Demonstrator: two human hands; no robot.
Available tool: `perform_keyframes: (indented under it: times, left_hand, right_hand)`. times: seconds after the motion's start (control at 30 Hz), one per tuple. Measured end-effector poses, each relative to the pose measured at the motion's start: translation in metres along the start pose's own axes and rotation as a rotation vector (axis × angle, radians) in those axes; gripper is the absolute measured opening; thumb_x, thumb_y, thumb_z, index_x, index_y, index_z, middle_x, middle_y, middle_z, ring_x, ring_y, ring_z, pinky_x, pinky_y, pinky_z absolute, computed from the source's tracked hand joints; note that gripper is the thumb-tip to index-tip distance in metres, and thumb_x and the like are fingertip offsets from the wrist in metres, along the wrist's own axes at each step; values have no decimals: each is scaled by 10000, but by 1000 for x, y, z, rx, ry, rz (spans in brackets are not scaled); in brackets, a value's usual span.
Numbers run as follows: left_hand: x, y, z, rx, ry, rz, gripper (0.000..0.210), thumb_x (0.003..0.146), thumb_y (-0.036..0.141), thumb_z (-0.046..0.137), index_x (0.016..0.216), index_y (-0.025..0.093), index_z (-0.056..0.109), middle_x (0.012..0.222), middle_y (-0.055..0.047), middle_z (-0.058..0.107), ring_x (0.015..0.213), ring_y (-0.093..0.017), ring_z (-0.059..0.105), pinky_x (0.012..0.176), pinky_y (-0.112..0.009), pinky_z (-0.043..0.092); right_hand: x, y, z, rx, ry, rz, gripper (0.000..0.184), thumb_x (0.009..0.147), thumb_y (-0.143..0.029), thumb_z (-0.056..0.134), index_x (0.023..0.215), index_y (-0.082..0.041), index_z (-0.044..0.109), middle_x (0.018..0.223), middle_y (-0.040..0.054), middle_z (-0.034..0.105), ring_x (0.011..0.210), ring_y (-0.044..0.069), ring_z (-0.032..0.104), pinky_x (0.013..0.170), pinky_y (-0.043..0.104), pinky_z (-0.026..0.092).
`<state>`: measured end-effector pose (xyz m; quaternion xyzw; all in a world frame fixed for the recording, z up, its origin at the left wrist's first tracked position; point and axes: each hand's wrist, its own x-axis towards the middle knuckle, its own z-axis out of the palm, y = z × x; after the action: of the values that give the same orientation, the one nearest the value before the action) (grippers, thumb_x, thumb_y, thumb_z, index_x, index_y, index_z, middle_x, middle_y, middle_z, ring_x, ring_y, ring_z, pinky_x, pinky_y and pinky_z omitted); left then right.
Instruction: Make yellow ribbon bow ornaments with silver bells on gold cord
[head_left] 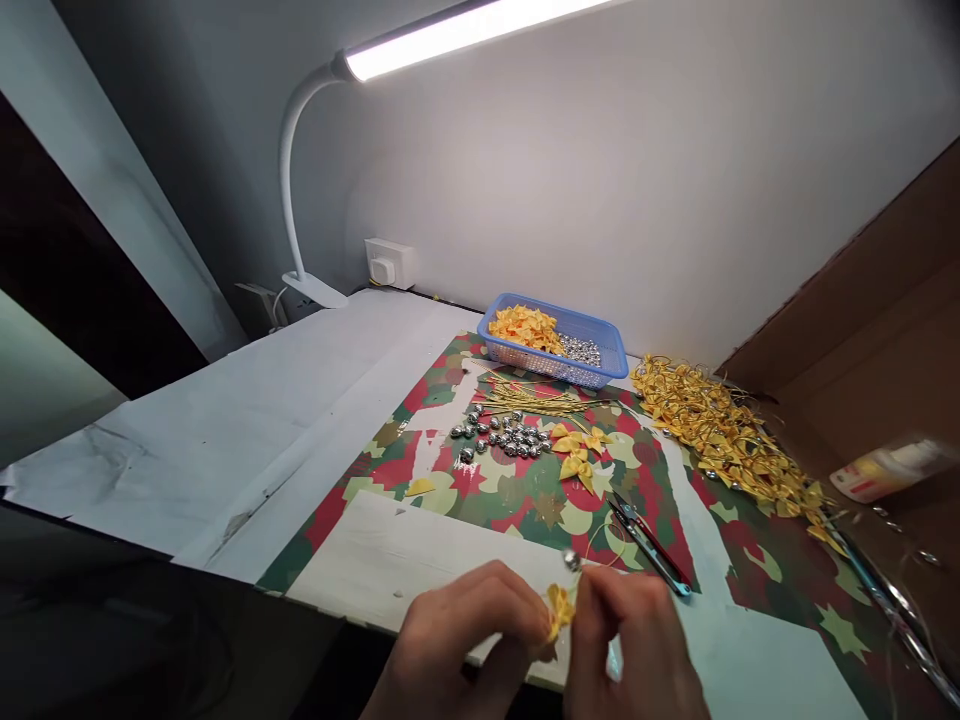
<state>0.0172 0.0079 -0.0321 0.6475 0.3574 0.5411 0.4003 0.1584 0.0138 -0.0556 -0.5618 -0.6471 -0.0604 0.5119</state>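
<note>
My left hand (469, 625) is closed, pinching a small yellow ribbon bow (559, 608) at the table's front edge. Right beside it, my right hand (636, 630) pinches a thin gold cord (616, 530) that loops up behind the fingers. A round silver bell (571, 559), slightly blurred, hangs at the right fingertips just above the bow; how it joins the cord is hidden. Behind the right hand lies a pair of thread snips (651, 548). Farther back are several loose silver bells (517, 438), a few yellow bows (576, 465) and a bundle of gold cords (536, 398).
A blue basket (616, 352) with yellow bows and silver beads stands against the wall. A heap of finished-looking bows on cords (705, 430) lies at right, near a white bottle (892, 468). A lamp (289, 180) arches over the patterned paper (450, 495) on the table.
</note>
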Motion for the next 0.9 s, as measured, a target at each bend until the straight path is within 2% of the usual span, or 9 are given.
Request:
perform_keyframes:
  times: [0.13, 0.23, 0.3, 0.43, 0.5, 0.6, 0.73, 0.83, 0.9]
  left_hand:
    - [-4, 0, 0, -32, -17, -78, 214, 931, 80, 560, 841, 233, 679, 767, -24, 701, 675, -162, 668, 628, -231, 537]
    - [-2, 1, -1, -193, 66, -290, 136, 933, 189, 620, 813, 222, 676, 751, -9, 654, 690, -162, 645, 646, -230, 535]
    - [1, 4, 0, -255, 114, -355, 132, 899, 246, 685, 773, 210, 679, 828, -25, 651, 767, -172, 642, 693, -231, 536]
    - [5, 13, 2, -296, 176, -413, 169, 856, 321, 746, 744, 210, 685, 1046, -78, 720, 1005, -237, 661, 867, -282, 531]
    - [6, 16, 3, -330, 164, -424, 177, 865, 341, 740, 759, 214, 676, 981, -68, 748, 968, -237, 689, 879, -301, 537]
    - [8, 19, 4, -352, 134, -405, 184, 879, 334, 726, 764, 201, 670, 881, -51, 747, 847, -211, 708, 811, -286, 562]
    - [10, 15, 4, -283, 123, -352, 142, 899, 231, 690, 763, 200, 660, 841, -36, 753, 781, -195, 725, 732, -260, 586]
    - [11, 9, 4, -78, 117, -194, 158, 875, 93, 663, 790, 225, 682, 823, -10, 774, 738, -180, 743, 691, -235, 593]
    - [12, 6, 4, 23, 146, -111, 208, 850, 44, 661, 828, 245, 712, 846, 1, 789, 764, -180, 753, 717, -232, 599]
  right_hand:
    - [14, 9, -4, 19, -17, 52, 107, 1009, -243, 532, 948, -209, 613, 769, 27, 580, 650, 139, 563, 594, 235, 435]
    - [17, 12, -7, 229, -94, 168, 144, 1009, -293, 534, 913, -226, 619, 785, 6, 576, 677, 126, 542, 627, 218, 430]
    - [16, 11, -7, 368, -126, 260, 165, 1007, -308, 532, 884, -237, 615, 779, -8, 558, 696, 125, 524, 648, 214, 422]
    - [14, 7, -8, 556, -171, 460, 250, 980, -414, 567, 824, -222, 607, 996, 32, 604, 899, 147, 571, 741, 216, 454]
    - [15, 2, -9, 651, -237, 605, 281, 980, -467, 556, 869, -216, 613, 1140, 57, 613, 909, 154, 597, 709, 217, 479]
    - [19, -4, -10, 846, -329, 719, 303, 1016, -491, 482, 931, -222, 592, 1009, 32, 647, 741, 121, 586, 634, 204, 481]
    - [24, -8, -7, 969, -325, 666, 301, 1032, -469, 467, 875, -225, 547, 762, -41, 553, 602, 82, 500, 582, 171, 444]
    - [23, -14, -6, 823, -262, 575, 250, 1038, -424, 477, 889, -236, 549, 711, -54, 521, 553, 73, 453, 517, 153, 389]
    - [19, -21, -4, 691, -187, 413, 195, 1039, -351, 485, 888, -244, 546, 730, -47, 547, 548, 75, 455, 513, 160, 387]
